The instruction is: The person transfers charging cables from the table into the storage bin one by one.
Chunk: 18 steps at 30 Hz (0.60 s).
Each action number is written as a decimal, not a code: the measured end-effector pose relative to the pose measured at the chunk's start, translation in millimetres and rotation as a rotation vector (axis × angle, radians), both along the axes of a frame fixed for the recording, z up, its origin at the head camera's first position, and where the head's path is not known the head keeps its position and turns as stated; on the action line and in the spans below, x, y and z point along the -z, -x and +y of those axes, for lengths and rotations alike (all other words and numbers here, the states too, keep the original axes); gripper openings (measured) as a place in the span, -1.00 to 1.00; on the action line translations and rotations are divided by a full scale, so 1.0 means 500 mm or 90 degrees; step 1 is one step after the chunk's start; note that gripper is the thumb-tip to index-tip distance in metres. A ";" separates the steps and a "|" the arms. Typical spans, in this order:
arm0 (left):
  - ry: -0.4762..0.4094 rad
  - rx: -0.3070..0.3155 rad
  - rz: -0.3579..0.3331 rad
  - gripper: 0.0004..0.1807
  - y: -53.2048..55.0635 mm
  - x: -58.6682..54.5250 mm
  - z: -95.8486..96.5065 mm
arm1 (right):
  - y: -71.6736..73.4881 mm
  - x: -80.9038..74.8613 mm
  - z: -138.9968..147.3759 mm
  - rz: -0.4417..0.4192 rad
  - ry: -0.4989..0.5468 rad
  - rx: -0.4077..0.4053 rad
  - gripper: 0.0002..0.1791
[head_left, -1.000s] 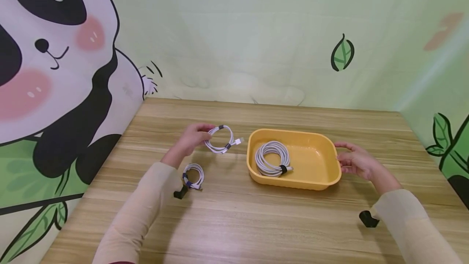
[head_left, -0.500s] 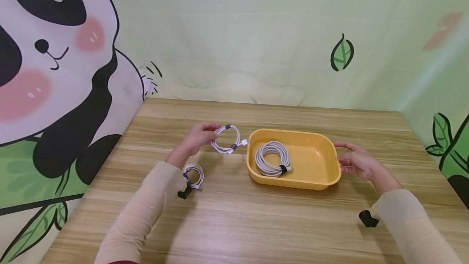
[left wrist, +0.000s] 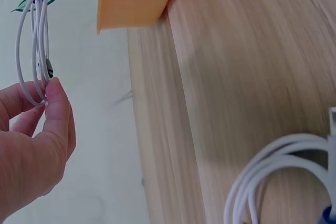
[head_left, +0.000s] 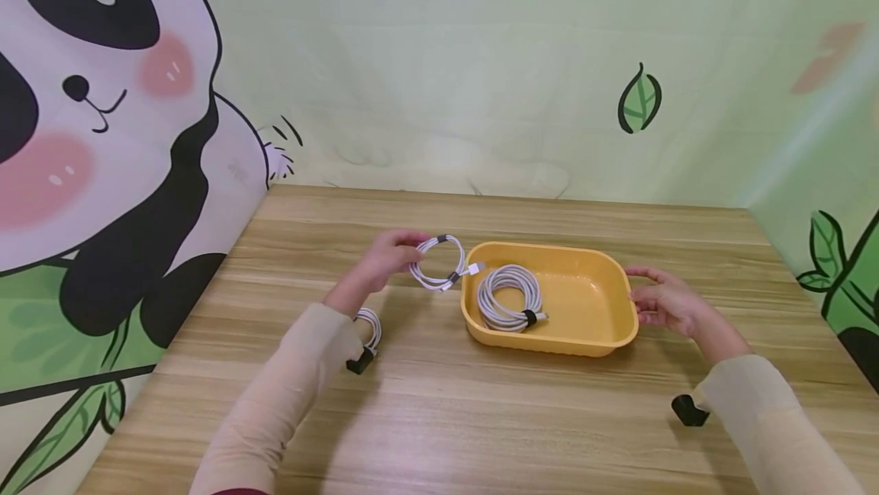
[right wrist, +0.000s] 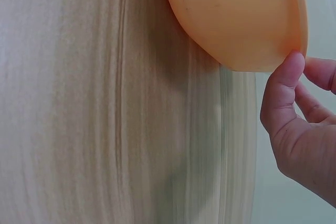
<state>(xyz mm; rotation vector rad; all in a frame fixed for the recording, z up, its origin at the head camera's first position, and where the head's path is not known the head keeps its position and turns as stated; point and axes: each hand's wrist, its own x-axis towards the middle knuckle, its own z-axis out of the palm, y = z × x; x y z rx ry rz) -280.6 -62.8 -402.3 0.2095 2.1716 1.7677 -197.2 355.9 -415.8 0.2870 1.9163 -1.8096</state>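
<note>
My left hand pinches a thin white coiled cable between thumb and fingers, above the table. Dark ties bind this coil, and its plug end overlaps the tray's left rim in the head view. The left wrist view shows the held coil edge-on at the fingertips. A yellow tray stands on the table with a thicker grey-white coiled cable in its left part. At the tray's right end, my right hand holds the rim; in the right wrist view the thumb presses against the tray wall.
Another white coiled cable lies on the wooden table, partly hidden by the left sleeve. Its loops show large in the left wrist view. Behind the table rises a pale green wall with a panda picture.
My left hand has carried the thin white cable rightward to the tray's left rim. The left forearm now covers part of the cable on the table. My right hand and the tray stay put.
</note>
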 end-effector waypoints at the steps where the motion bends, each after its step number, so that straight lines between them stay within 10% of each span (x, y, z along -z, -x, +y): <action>1: -0.001 0.001 0.000 -0.56 0.000 0.000 0.003 | 0.000 0.000 0.000 0.000 0.000 0.000 -0.38; 18: -0.011 0.016 -0.004 -0.59 0.000 0.005 0.055 | -0.003 -0.005 -0.005 0.003 -0.005 -0.005 -0.35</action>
